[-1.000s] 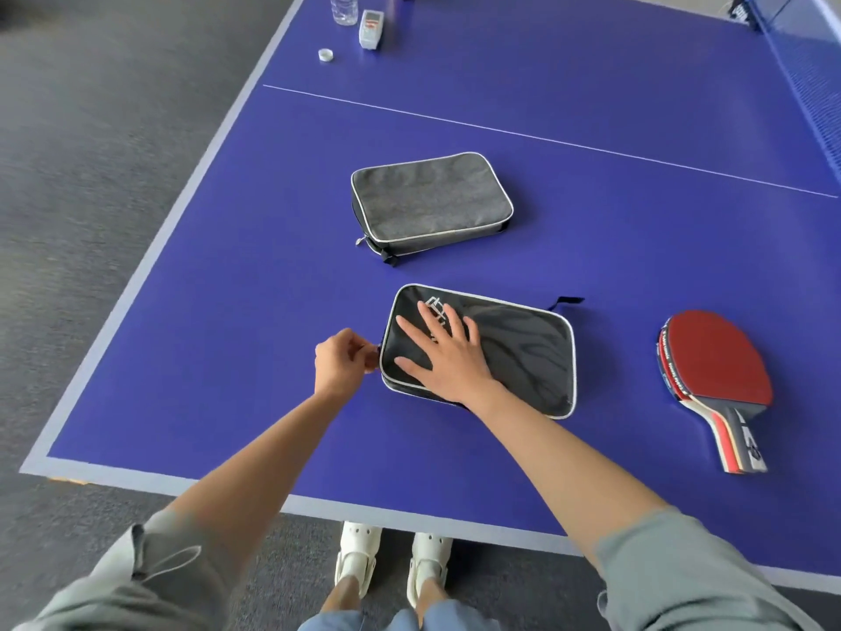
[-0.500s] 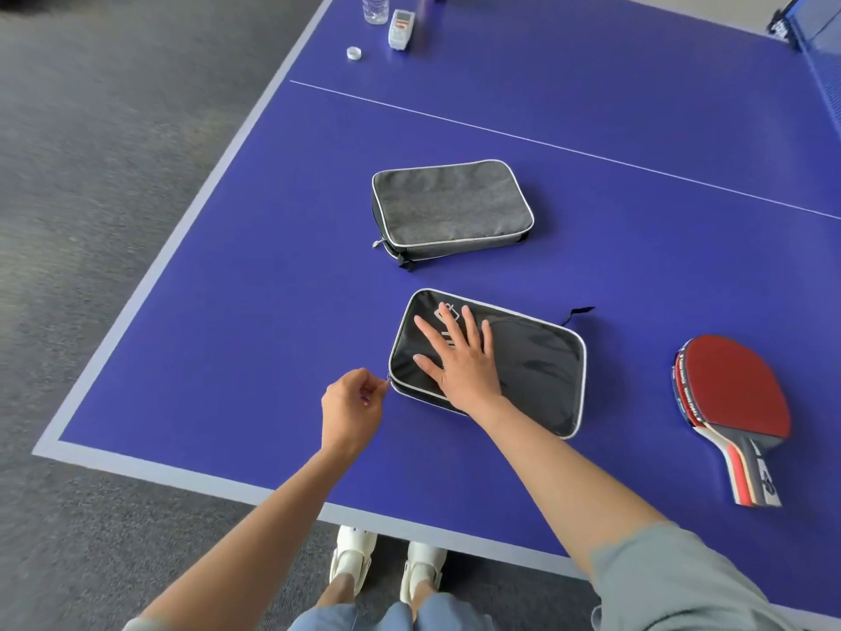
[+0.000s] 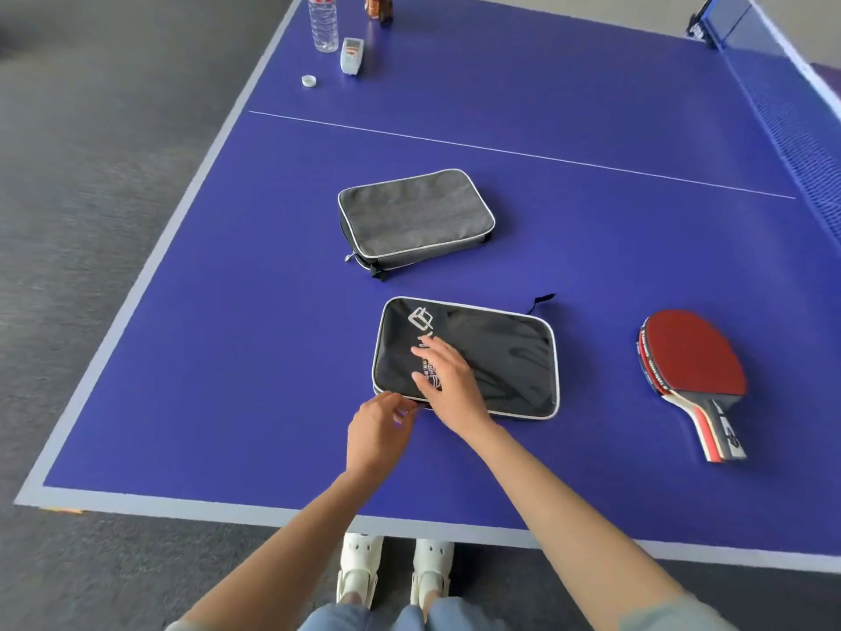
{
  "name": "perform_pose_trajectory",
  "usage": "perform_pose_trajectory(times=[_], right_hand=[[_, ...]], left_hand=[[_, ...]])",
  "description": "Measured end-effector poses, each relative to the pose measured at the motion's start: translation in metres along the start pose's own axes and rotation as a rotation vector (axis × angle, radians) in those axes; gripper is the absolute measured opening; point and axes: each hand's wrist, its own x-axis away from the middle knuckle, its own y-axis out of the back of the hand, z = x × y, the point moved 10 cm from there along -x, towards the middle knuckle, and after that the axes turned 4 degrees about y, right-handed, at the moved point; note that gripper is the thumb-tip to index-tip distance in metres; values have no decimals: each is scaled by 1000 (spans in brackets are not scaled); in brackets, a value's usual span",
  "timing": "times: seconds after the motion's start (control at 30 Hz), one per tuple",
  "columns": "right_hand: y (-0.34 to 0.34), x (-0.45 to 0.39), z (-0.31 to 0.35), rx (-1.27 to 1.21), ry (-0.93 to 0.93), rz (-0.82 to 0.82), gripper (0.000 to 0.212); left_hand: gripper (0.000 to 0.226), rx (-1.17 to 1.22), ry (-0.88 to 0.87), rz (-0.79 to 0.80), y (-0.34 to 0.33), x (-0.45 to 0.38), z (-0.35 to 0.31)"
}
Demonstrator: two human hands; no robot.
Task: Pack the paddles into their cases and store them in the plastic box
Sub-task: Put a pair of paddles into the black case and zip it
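A black paddle case [image 3: 505, 357] with white piping lies flat on the blue table [image 3: 227, 357], near its front edge. My right hand [image 3: 448, 380] rests palm down on the case's left half, fingers spread. My left hand [image 3: 380, 430] pinches at the case's near edge by its front-left corner, where the zipper runs; the pull itself is hidden by my fingers. A grey paddle case [image 3: 416, 218] lies shut farther back. Red paddles [image 3: 694, 366], stacked, lie to the right with handles pointing toward me. No plastic box is in view.
At the far left corner stand a water bottle [image 3: 323, 22], its loose cap [image 3: 309, 81], a small white device [image 3: 352, 55] and a brown object [image 3: 377, 5]. The net [image 3: 792, 111] runs along the right. Grey carpet lies beyond the table's left edge.
My left hand has travelled from the case's left side around the corner to its near edge. My right hand has slid slightly toward me on the case.
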Motion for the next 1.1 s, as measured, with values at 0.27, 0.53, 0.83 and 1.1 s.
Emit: perform_pose_trajectory(times=[0.27,0.53,0.83,1.1], right_hand=[[-29,101,-42,-594,-797,-61,29],[-52,94,-39,-913,-974,-299,24],[-50,96,-39,-792,-902,-387,18],[-52,98,-35,-786,-898,-477,9]], left_hand=[[27,-127,-486,-70,24,-40,-31],[53,-490,-578,154,-30,-49,-37],[43,-392,-527,168,-31,-55,-33],[44,-365,-505,174,-32,-59,-32]])
